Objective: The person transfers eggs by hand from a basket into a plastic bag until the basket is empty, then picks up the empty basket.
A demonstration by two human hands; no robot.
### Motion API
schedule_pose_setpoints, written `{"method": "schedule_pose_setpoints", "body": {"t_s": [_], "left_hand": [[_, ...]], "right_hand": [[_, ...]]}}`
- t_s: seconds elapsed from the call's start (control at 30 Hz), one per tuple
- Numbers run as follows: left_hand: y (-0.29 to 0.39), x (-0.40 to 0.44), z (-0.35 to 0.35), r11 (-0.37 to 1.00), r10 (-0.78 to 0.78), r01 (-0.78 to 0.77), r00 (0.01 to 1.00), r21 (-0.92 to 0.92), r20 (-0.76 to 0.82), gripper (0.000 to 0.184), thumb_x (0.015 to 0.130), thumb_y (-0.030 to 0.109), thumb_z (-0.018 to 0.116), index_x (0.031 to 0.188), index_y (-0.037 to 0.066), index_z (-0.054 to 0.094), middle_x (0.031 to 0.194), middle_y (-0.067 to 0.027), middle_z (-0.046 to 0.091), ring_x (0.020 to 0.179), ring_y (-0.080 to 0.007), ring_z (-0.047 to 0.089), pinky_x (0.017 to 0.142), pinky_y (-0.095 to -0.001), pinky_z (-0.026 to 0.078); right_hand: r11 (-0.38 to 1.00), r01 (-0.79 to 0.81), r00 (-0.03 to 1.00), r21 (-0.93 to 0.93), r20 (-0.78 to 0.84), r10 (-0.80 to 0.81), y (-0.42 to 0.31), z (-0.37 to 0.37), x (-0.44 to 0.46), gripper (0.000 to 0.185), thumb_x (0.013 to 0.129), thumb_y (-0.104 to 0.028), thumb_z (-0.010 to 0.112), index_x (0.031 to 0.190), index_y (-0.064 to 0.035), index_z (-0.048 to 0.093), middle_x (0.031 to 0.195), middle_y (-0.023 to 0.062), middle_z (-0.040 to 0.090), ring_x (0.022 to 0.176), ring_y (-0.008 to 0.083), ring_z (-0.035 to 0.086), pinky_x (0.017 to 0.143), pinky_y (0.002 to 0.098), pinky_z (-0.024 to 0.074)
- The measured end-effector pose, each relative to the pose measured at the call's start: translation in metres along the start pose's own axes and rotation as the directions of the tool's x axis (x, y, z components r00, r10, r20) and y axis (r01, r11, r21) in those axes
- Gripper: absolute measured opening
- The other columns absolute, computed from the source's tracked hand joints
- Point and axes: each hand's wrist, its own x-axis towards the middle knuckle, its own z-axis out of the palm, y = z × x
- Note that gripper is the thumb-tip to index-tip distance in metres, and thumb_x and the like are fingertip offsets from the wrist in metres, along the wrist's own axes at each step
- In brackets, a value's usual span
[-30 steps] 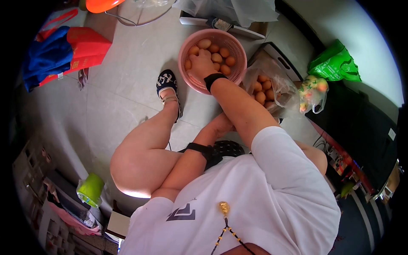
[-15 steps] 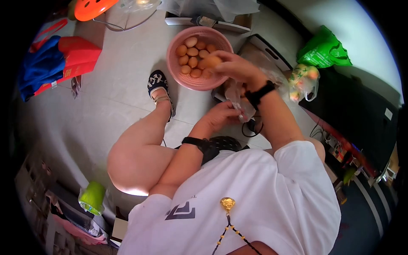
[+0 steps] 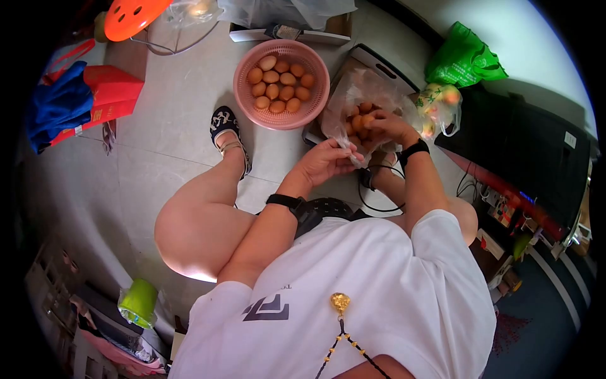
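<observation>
Several brown eggs [image 3: 272,76] lie in a round pink plastic basket [image 3: 247,106] on the floor. To its right, a clear plastic bag [image 3: 341,95] stands open with more eggs [image 3: 358,123] inside. My left hand [image 3: 327,162] pinches the near edge of this bag. My right hand [image 3: 390,126] reaches into the bag from the right, its fingers curled at an egg [image 3: 367,120] among the others; the fingertips are partly hidden.
Behind the bag is a dark-edged box [image 3: 385,66]. A green bag [image 3: 464,57] and a bag of fruit [image 3: 435,107] stand at the right. An orange stool [image 3: 136,18] is at the upper left, above a red bag [image 3: 117,95].
My right hand first left the basket, passed over its right rim, and is now in the bag. My left hand has come forward from my lap and taken hold of the bag's edge.
</observation>
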Motion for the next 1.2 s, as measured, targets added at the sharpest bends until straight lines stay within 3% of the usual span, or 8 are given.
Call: {"method": "schedule_pose_setpoints", "body": {"t_s": [0.23,0.4,0.47,0.57,0.6,0.7,1.07,1.2], "left_hand": [[-0.001,0.008,0.006,0.999,-0.023,0.022,0.999,0.029,0.03,0.023,0.089,0.015,0.064,0.11,0.009,0.059,0.107,-0.0123,0.068,0.106,-0.0246,0.064,0.095,-0.04,0.048],[0.002,0.009,0.012,0.998,-0.022,0.018,0.998,0.068,0.056,0.024,0.089,0.016,0.065,0.11,0.008,0.058,0.107,-0.0127,0.068,0.105,-0.0252,0.064,0.094,-0.0397,0.049],[0.004,0.008,0.014,0.996,-0.034,0.03,0.999,0.089,0.04,0.025,0.089,0.016,0.065,0.111,0.008,0.058,0.106,-0.0131,0.068,0.105,-0.0255,0.064,0.094,-0.0398,0.049],[0.002,0.01,0.009,0.993,-0.049,0.044,0.998,0.105,0.049,0.026,0.088,0.016,0.065,0.112,0.007,0.058,0.106,-0.0139,0.068,0.105,-0.026,0.064,0.094,-0.0399,0.049],[0.001,0.011,0.007,0.994,-0.052,0.045,0.996,0.097,0.076,0.026,0.088,0.016,0.065,0.112,0.007,0.057,0.106,-0.0143,0.068,0.104,-0.0262,0.064,0.094,-0.0399,0.049],[0.0,0.013,0.009,0.993,-0.069,0.063,0.996,0.097,0.054,0.027,0.088,0.016,0.065,0.112,0.006,0.057,0.106,-0.0151,0.068,0.104,-0.0265,0.065,0.094,-0.04,0.05],[-0.003,0.014,0.003,0.992,-0.067,0.062,0.997,0.114,0.047,0.026,0.088,0.015,0.066,0.11,0.005,0.057,0.106,-0.015,0.068,0.104,-0.026,0.065,0.094,-0.04,0.05],[-0.004,0.015,0.001,0.991,-0.058,0.048,0.996,0.128,0.072,0.027,0.087,0.016,0.066,0.11,0.005,0.057,0.106,-0.0149,0.068,0.103,-0.0255,0.065,0.094,-0.0399,0.05]], "right_hand": [[0.996,0.043,0.842,-0.074,-0.535,-0.076,-0.014,-0.072,0.005,0.05,0.079,-0.034,0.074,0.119,-0.0065,0.06,0.1,0.0013,0.063,0.086,0.0117,0.059,0.075,0.0288,0.0496],[0.975,0.103,0.844,-0.197,-0.502,-0.191,-0.015,-0.056,0.008,0.058,0.075,-0.04,0.075,0.117,-0.002,0.061,0.102,0.0069,0.065,0.091,0.0189,0.061,0.079,0.0301,0.0494],[0.808,0.061,0.876,-0.586,-0.357,-0.325,-0.011,-0.045,0.013,0.058,0.072,-0.045,0.077,0.11,-0.0027,0.065,0.108,0.0108,0.066,0.09,0.0222,0.064,0.078,0.0338,0.0515],[0.777,0.086,0.953,-0.624,-0.175,-0.246,0.021,-0.03,0.032,0.062,0.07,-0.05,0.077,0.107,-0.0018,0.067,0.106,0.0126,0.067,0.094,0.025,0.064,0.081,0.0339,0.0511],[0.795,-0.054,0.99,-0.604,-0.138,-0.038,-0.003,-0.006,0.013,0.066,0.069,-0.053,0.077,0.109,-0.0015,0.067,0.099,0.0119,0.068,0.096,0.0264,0.064,0.083,0.034,0.0506],[0.66,-0.186,0.978,-0.728,-0.202,0.054,-0.019,0.038,-0.008,0.059,0.069,-0.05,0.069,0.104,-0.0027,0.068,0.095,0.0123,0.07,0.088,0.022,0.065,0.079,0.0317,0.0488],[0.631,-0.241,0.946,-0.738,-0.323,-0.015,0.046,0.053,0.013,0.064,0.076,-0.054,0.063,0.112,-0.001,0.066,0.111,0.0246,0.065,0.105,0.037,0.062,0.086,0.0412,0.0504],[0.518,-0.39,0.863,-0.761,-0.498,-0.082,0.055,0.067,0.013,0.045,0.082,-0.039,0.06,0.11,-0.004,0.068,0.125,0.0238,0.055,0.107,0.0401,0.06,0.089,0.0445,0.0503]]}}
